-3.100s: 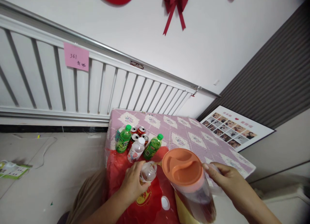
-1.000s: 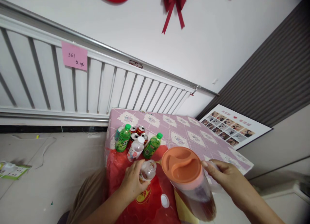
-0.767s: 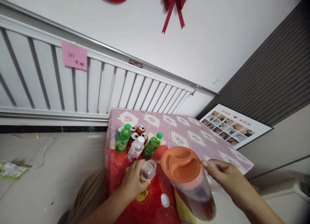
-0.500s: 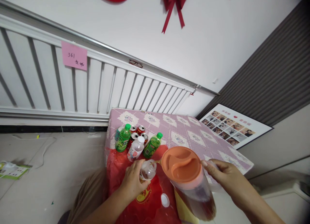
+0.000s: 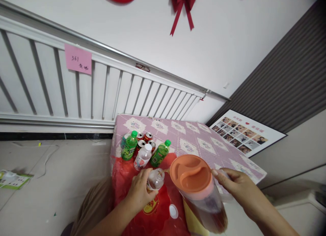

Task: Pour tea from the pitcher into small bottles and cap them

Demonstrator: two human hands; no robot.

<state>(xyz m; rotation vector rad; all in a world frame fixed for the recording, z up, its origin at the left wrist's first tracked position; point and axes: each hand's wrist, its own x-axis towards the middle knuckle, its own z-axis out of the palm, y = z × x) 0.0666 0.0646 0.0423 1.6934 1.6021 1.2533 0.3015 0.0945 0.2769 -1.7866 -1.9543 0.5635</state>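
Our left hand (image 5: 140, 189): fingers curled round bottle (image 5: 156, 180). Our right hand (image 5: 236, 185): fingers wrapped on jug (image 5: 196, 188) handle (image 5: 226, 175), jug tilted toward bottle. White cap (image 5: 173, 211) lies on red cover (image 5: 161, 226).

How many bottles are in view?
4: an open bottle in the left hand, a white-capped bottle beyond it, one green bottle left of that and another green bottle right.

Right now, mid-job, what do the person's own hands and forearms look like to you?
The left hand and right hand are ungloved, with no ring, watch or bracelet that I can see. The left forearm and right forearm are bare to the picture's edge: no sleeve, cable or marking shows.
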